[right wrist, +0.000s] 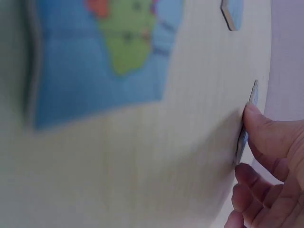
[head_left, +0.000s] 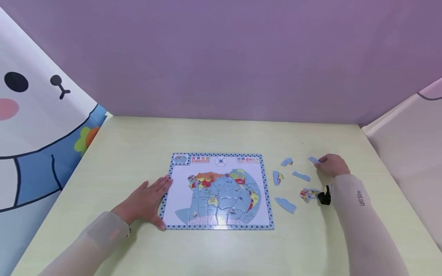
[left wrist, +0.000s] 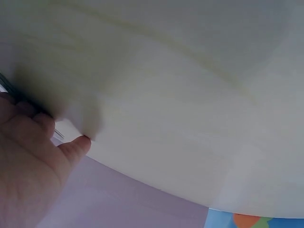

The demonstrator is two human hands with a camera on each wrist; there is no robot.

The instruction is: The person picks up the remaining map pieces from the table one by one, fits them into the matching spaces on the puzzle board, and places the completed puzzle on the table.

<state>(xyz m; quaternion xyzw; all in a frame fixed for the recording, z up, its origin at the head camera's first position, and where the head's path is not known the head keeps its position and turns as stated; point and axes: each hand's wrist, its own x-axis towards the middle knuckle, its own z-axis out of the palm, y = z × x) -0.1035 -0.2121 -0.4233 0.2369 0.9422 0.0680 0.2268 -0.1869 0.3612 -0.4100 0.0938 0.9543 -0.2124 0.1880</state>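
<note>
A puzzle board (head_left: 214, 227) with a dotted blue border lies flat on the table, a world map partly filled in on it. My left hand (head_left: 148, 201) rests along the board's left edge with its fingers straight and the thumb at the lower corner. To the right of the board, my right hand (head_left: 332, 165) pinches a blue puzzle piece (head_left: 313, 160) between thumb and fingers. In the right wrist view this puzzle piece (right wrist: 242, 142) is seen edge-on and tilted, casting a shadow beside it. A colourful map piece (head_left: 309, 194) lies near my right wrist.
Several loose pieces lie between the board and my right hand, among them a curved blue piece (head_left: 286, 205), a narrow blue piece (head_left: 301, 176) and a small piece (head_left: 286, 161). A purple wall (head_left: 228, 61) stands behind the table, with a cartoon-printed panel (head_left: 41, 115) on the left.
</note>
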